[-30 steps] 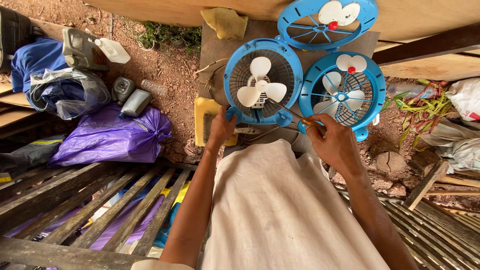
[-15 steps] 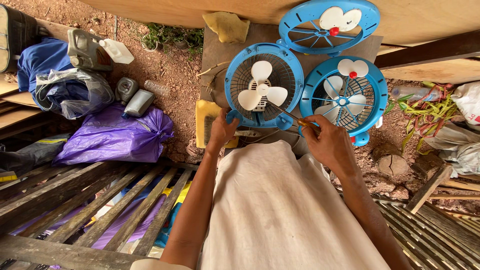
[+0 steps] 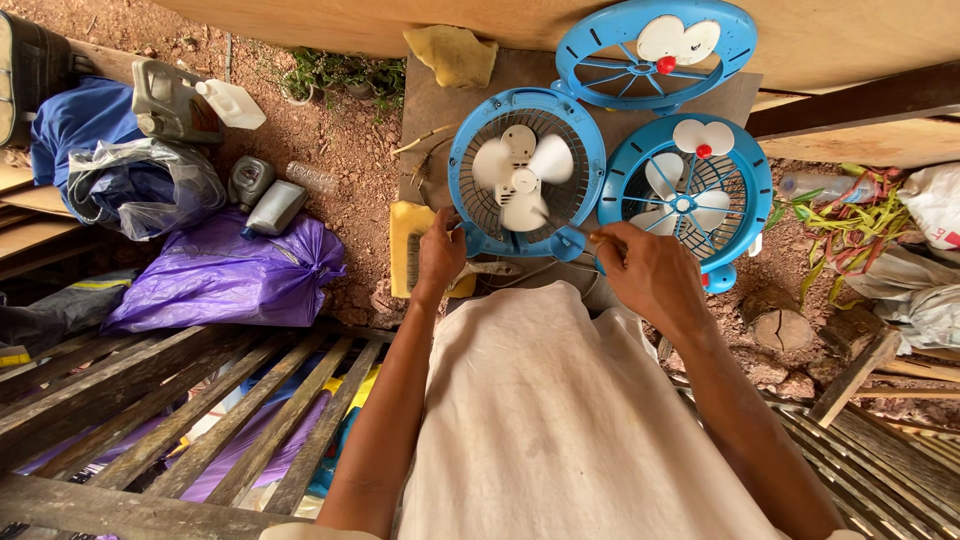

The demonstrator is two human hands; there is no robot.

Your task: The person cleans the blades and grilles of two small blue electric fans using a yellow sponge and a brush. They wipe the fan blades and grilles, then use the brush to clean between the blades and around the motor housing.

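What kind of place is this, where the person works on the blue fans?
Probably an informal outdoor repair spot, not an indoor shop. The open fan lies on a board over bare reddish dirt, with rough wooden slats, a purple plastic bag and a jug lying about.

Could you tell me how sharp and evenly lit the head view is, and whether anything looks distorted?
Head view: soft, even daylight, no hard shadows or glare; the open fan and both hands, left hand and right hand, look sharp; the slats at the bottom left are darker; straight boards bow near the edges, a wide-angle distortion.
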